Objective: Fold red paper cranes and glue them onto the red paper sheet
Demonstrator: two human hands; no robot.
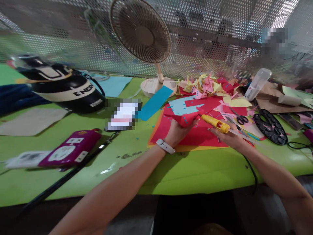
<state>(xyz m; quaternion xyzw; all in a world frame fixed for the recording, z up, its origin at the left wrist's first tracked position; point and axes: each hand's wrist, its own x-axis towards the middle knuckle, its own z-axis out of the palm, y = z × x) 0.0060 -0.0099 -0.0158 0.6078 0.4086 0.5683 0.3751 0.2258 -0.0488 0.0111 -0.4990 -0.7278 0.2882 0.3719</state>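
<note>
My left hand (179, 132), with a white band at the wrist, is closed on a folded piece of red paper (186, 118). In my right hand (228, 137) is a yellow glue gun (215, 123), a clear glue stick (241, 133) jutting from its back end. The gun's dark tip points left and meets or nearly meets the red paper; I cannot tell which. Below both hands lies a stack of red sheets (161, 134) with an orange edge. A light blue sheet (174, 105) and a red strip (193, 103) rest on the stack, among small blue bits.
Behind stand a fan (144, 36) and a heap of paper scraps (207, 83). Scissors (242, 119), a black palette (270, 127) and a clear bottle (258, 85) lie to the right. Leftward are a phone (124, 114), a blue strip (156, 102), a purple device (70, 148) and a large black bottle (66, 86).
</note>
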